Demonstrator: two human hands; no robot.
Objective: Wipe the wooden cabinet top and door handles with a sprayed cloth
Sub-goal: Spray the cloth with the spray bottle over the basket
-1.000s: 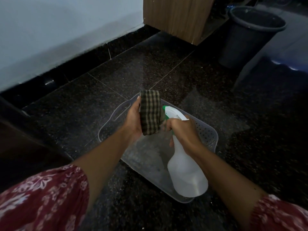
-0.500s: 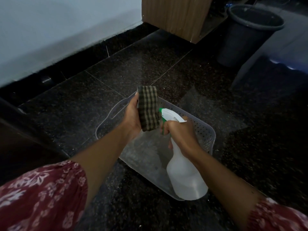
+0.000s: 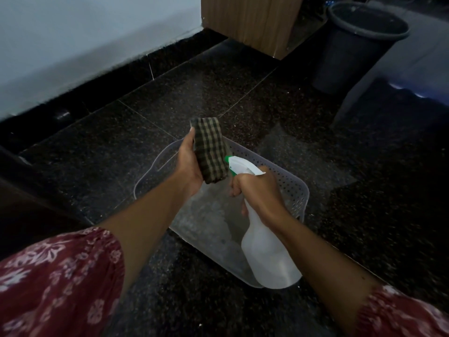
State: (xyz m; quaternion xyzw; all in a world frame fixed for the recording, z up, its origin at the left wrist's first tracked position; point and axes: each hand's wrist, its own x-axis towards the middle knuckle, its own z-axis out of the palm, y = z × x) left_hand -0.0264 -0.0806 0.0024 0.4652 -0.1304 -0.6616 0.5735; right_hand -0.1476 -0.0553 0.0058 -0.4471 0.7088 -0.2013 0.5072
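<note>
Checked cloth [image 3: 211, 152], green and tan, is folded into a thick pad and stands nearly upright in your left hand [image 3: 188, 164]. Your thumb lies along its near edge and your palm presses its left face; the fingers go behind it and are hidden, so you have it gripped from the side.

Your right hand [image 3: 257, 193] is curled round the neck of a white spray bottle [image 3: 267, 251], with the fingers wrapped under the trigger head. The bottle is tilted, its base towards you and its green nozzle [image 3: 227, 159] aimed at the lower right edge of the cloth. The nozzle tip sits just beside the fabric; whether it touches, you cannot tell.

Both hands hang over a grey plastic basket [image 3: 291, 188] with perforated walls, which sits on the dark speckled stone floor [image 3: 121, 147]. The bottle's base overlaps the basket's near corner.

Beyond the basket and well apart from it, the lower corner of the wooden cabinet [image 3: 250, 20] shows at the top edge. A dark round bin [image 3: 359, 45] stands just to its right. A pale wall [image 3: 85, 40] with a dark skirting runs along the left. Red flowered sleeves [image 3: 60, 283] cover your upper arms at the bottom corners.
</note>
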